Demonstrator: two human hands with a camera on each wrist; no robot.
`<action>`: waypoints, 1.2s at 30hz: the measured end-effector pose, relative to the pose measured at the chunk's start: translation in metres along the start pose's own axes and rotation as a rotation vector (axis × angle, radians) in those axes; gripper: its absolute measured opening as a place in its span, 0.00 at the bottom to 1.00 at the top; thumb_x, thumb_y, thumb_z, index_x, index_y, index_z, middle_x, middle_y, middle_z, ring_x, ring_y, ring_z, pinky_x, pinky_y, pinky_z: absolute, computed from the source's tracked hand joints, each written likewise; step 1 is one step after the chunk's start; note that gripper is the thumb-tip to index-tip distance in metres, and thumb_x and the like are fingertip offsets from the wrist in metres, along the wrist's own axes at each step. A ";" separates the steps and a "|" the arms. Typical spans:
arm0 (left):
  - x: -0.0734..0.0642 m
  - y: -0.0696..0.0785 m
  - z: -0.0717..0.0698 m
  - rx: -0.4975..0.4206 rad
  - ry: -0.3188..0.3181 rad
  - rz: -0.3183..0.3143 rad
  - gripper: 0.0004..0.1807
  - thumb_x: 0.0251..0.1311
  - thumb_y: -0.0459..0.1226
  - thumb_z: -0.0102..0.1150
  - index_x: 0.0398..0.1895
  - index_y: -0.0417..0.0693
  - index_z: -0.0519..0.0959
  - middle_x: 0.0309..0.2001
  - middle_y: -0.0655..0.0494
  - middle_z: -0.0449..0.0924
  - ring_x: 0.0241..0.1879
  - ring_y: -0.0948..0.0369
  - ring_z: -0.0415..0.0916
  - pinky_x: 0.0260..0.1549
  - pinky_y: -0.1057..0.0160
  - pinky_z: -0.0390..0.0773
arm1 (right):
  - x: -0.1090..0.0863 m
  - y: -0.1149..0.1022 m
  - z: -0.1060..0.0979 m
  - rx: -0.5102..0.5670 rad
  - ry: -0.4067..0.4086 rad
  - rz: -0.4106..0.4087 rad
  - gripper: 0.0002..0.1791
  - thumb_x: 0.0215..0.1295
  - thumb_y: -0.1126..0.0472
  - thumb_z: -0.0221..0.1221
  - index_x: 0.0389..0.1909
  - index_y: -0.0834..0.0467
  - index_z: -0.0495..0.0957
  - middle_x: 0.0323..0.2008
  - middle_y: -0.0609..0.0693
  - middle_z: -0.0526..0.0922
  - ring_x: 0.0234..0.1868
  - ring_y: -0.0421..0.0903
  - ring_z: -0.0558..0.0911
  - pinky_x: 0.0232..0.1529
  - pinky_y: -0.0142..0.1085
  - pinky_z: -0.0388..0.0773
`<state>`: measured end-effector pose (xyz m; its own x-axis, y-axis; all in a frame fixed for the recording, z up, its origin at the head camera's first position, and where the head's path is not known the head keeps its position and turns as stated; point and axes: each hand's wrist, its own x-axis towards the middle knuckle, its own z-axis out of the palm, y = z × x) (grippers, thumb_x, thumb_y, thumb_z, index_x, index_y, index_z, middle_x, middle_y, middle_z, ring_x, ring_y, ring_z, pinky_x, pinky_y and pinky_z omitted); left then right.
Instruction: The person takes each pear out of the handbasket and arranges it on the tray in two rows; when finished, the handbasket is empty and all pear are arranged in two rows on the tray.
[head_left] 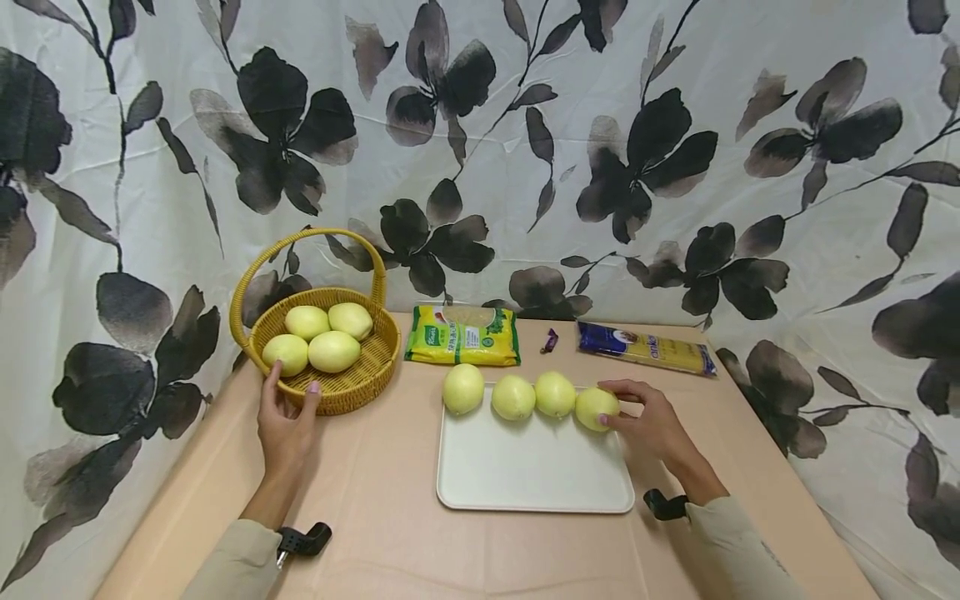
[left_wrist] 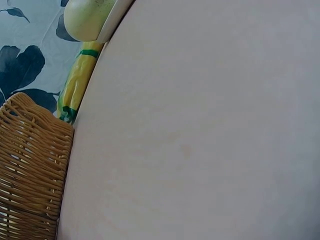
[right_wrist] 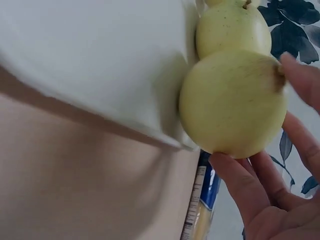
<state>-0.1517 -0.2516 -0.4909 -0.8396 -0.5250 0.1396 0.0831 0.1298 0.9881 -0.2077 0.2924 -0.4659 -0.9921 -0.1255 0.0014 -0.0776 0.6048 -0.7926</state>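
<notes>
My right hand (head_left: pixel 648 421) pinches a pale yellow-green pear (right_wrist: pixel 232 105) at the far right corner of a white tray (head_left: pixel 532 475). In the head view this pear ends a row with other pears (head_left: pixel 513 397) along the tray's far edge. Whether its underside rests on the tray, I cannot tell. On the left, my left hand (head_left: pixel 288 425) touches the front rim of a yellow wicker basket (head_left: pixel 367 379), thumb and fingers spread. Several pears (head_left: pixel 333 352) lie in the basket. The left wrist view shows the basket's woven side but not the hand.
Behind the tray lie a yellow-green packet (head_left: pixel 461 335), a small purple wrapped sweet (head_left: pixel 550 341) and a long blue-and-yellow packet (head_left: pixel 647 348). The basket's tall handle (head_left: pixel 311 233) arches upward. A floral cloth (head_left: pixel 525 167) hangs along the table's (head_left: pixel 375 533) far edge.
</notes>
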 end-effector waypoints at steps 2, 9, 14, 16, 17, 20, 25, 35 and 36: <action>0.002 -0.005 0.000 0.002 0.001 0.001 0.43 0.76 0.39 0.61 0.88 0.59 0.51 0.87 0.49 0.45 0.85 0.45 0.48 0.80 0.36 0.59 | 0.001 0.002 0.002 0.007 0.007 0.002 0.34 0.62 0.62 0.77 0.70 0.52 0.79 0.68 0.59 0.74 0.68 0.61 0.77 0.66 0.51 0.83; 0.006 -0.014 0.000 0.004 0.000 0.005 0.43 0.76 0.40 0.61 0.88 0.60 0.51 0.87 0.50 0.45 0.85 0.46 0.49 0.80 0.38 0.60 | 0.006 0.009 0.008 -0.005 0.061 -0.033 0.39 0.57 0.68 0.79 0.71 0.56 0.77 0.64 0.63 0.72 0.67 0.63 0.75 0.64 0.49 0.82; 0.009 -0.020 0.000 0.007 0.006 0.012 0.43 0.76 0.41 0.61 0.88 0.62 0.51 0.87 0.51 0.46 0.85 0.48 0.50 0.81 0.40 0.61 | 0.009 0.009 0.011 -0.050 0.087 -0.044 0.42 0.54 0.70 0.79 0.72 0.57 0.76 0.63 0.65 0.72 0.66 0.65 0.76 0.63 0.50 0.82; 0.010 -0.021 0.000 0.007 0.012 0.015 0.43 0.76 0.41 0.61 0.88 0.63 0.52 0.87 0.51 0.47 0.84 0.48 0.51 0.81 0.40 0.61 | 0.010 0.008 0.012 -0.064 0.095 -0.049 0.44 0.53 0.70 0.80 0.73 0.57 0.75 0.62 0.65 0.72 0.66 0.65 0.76 0.63 0.50 0.83; 0.010 -0.022 0.000 0.008 0.014 0.015 0.43 0.76 0.41 0.61 0.88 0.63 0.52 0.87 0.51 0.47 0.84 0.47 0.51 0.80 0.40 0.61 | 0.011 0.008 0.013 -0.069 0.098 -0.049 0.45 0.53 0.70 0.80 0.73 0.57 0.75 0.62 0.65 0.72 0.66 0.65 0.76 0.63 0.50 0.83; 0.010 -0.022 0.000 0.003 0.015 0.016 0.43 0.76 0.40 0.61 0.87 0.63 0.52 0.87 0.51 0.47 0.85 0.47 0.50 0.81 0.40 0.60 | 0.011 0.007 0.014 -0.065 0.100 -0.038 0.46 0.52 0.70 0.81 0.74 0.57 0.74 0.61 0.65 0.72 0.66 0.66 0.76 0.63 0.50 0.83; 0.008 -0.021 -0.001 0.010 0.009 0.014 0.43 0.77 0.41 0.60 0.88 0.62 0.51 0.87 0.50 0.45 0.85 0.47 0.48 0.81 0.40 0.59 | 0.008 0.003 0.011 -0.079 0.112 -0.021 0.45 0.53 0.66 0.81 0.74 0.56 0.75 0.64 0.65 0.73 0.68 0.67 0.74 0.65 0.53 0.82; 0.009 -0.023 -0.001 0.021 0.003 0.024 0.43 0.77 0.42 0.60 0.88 0.62 0.50 0.87 0.50 0.45 0.85 0.47 0.48 0.81 0.38 0.59 | 0.007 -0.028 0.001 -0.100 0.200 -0.106 0.41 0.56 0.61 0.80 0.72 0.55 0.77 0.74 0.62 0.70 0.74 0.66 0.71 0.69 0.58 0.78; 0.009 -0.023 -0.001 0.022 0.003 0.023 0.43 0.77 0.42 0.60 0.88 0.62 0.50 0.87 0.50 0.45 0.85 0.47 0.48 0.81 0.38 0.59 | 0.007 -0.032 0.001 -0.097 0.207 -0.118 0.41 0.56 0.60 0.80 0.72 0.55 0.77 0.74 0.62 0.70 0.74 0.66 0.71 0.69 0.58 0.77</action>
<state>-0.1606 -0.2605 -0.5121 -0.8360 -0.5240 0.1629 0.0911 0.1602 0.9829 -0.2121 0.2710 -0.4411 -0.9739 -0.0421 0.2231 -0.1933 0.6691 -0.7176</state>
